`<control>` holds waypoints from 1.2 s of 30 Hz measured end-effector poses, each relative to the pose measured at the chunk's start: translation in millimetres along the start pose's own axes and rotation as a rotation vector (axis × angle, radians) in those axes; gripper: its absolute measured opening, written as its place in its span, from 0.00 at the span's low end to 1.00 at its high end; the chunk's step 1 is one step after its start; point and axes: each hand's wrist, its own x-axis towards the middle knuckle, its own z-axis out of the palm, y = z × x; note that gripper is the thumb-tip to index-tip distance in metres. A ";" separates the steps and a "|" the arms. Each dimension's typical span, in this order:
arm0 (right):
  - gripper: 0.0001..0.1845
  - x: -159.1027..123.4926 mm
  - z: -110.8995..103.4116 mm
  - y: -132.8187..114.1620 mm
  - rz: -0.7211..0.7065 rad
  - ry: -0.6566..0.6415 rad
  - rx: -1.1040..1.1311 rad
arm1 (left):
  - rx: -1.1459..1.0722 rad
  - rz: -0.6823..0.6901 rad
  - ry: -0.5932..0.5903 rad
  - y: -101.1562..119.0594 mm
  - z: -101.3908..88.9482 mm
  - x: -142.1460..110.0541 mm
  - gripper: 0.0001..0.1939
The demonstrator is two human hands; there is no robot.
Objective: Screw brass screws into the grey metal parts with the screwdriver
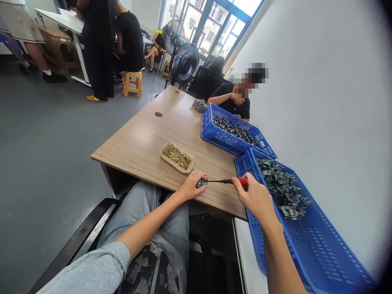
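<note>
Two bare hands work over the near edge of a wood-grain desk (137,134), both closed on something. The left hand (190,186) has its thumb and fingers clamped around a small dark part (201,183), keeping it at the desk's edge; most of the part's shape is too small to make out. The right hand (256,198) is wrapped around the red handle of a screwdriver (243,181), whose thin dark shaft lies nearly level across the view and points left, its tip at the small part; whether the tip is seated in anything cannot be told. Just beyond the left hand sits a pale, shallow tray (175,165) filled with brass-coloured screws (177,157). Farther right on the desk stands a blue basket (219,141) with many dark parts (234,130) inside, and near its far left corner is a heap of small silvery pieces (200,105). Beside the right forearm a second, longer blue basket (324,245) runs along the desk's right side, meeting the first at its far end; grey-green parts (283,185) are piled in its far portion. Behind the first basket sits a person in black (243,109), and two fans (184,63) stand beyond the desk's far end.
</note>
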 end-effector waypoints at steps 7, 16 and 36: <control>0.16 -1.6 -7.8 5.2 -0.234 -0.161 0.411 | 0.003 -0.009 -0.009 1.4 -0.6 0.4 0.12; 0.19 0.5 -2.6 -0.1 -0.092 0.004 0.080 | -0.006 0.011 0.003 1.7 -0.6 0.5 0.11; 0.15 0.6 -5.5 4.4 -0.172 -0.052 0.194 | 0.012 0.020 0.002 1.1 0.1 0.3 0.11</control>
